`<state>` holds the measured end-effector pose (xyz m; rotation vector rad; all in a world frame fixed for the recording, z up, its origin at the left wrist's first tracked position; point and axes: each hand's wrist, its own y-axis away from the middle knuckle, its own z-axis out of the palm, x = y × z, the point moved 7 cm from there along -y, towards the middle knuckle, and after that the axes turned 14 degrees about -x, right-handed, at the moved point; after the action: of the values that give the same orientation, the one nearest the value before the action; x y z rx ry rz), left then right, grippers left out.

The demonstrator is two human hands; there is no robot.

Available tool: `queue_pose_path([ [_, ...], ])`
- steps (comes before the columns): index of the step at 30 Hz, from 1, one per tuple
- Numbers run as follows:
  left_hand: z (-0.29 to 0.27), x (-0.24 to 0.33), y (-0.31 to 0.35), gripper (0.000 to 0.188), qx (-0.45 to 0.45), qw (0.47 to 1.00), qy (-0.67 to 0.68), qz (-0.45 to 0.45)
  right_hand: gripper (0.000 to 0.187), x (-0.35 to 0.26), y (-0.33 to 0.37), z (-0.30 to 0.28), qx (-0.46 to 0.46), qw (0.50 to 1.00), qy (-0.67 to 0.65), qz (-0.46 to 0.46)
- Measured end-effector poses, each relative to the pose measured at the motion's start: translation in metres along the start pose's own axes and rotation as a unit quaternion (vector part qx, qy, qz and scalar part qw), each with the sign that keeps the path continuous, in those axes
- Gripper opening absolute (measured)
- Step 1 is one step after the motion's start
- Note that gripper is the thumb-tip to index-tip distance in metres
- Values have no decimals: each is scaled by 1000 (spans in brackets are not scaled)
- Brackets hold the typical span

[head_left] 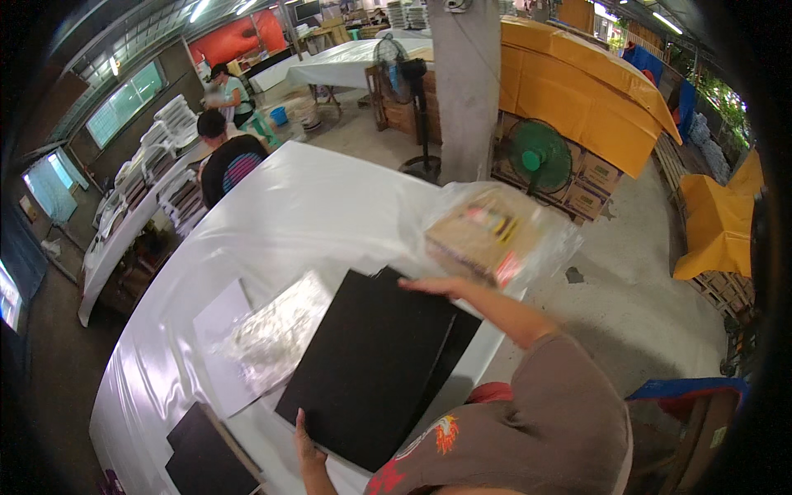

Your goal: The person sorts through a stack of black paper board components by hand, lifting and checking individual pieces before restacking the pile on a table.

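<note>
The right hand [441, 285] lies on the far edge of the black boards [371, 363], its fingers almost straight and close together. The left hand [308, 445] is at the near left edge, with one finger pointing up along the side. Some of its fingers are hidden. I cannot tell if either hand is gripping hard or just touching.

The boards lie on the white table [305, 190], tilted a bit, right in front of the person. The top one does not line up with the one under it, which peeks out on the right.

Just left of them is a shiny clear pack [285, 330], and it lies partly on a pale sheet [216, 318]. More black pieces [206, 454] sit at the near left. On the far right of the table is a brown box [470, 235] in clear plastic.

Past the table stand a post [466, 99], a green fan [540, 157] and a big orange cover [569, 74]. Far left, two people sit near tall piles [173, 124].
</note>
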<state>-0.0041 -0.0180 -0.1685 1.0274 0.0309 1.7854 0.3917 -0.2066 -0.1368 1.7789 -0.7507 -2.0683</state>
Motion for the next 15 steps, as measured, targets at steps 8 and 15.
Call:
queue_pose_path([
  [8,8,3,-14,60,122,978,-172,-2,97,8,2,-4,-25,998,-11,-51],
  [15,38,8,-12,71,40,989,-140,-16,99,-3,37,7,55,990,25,-128],
])
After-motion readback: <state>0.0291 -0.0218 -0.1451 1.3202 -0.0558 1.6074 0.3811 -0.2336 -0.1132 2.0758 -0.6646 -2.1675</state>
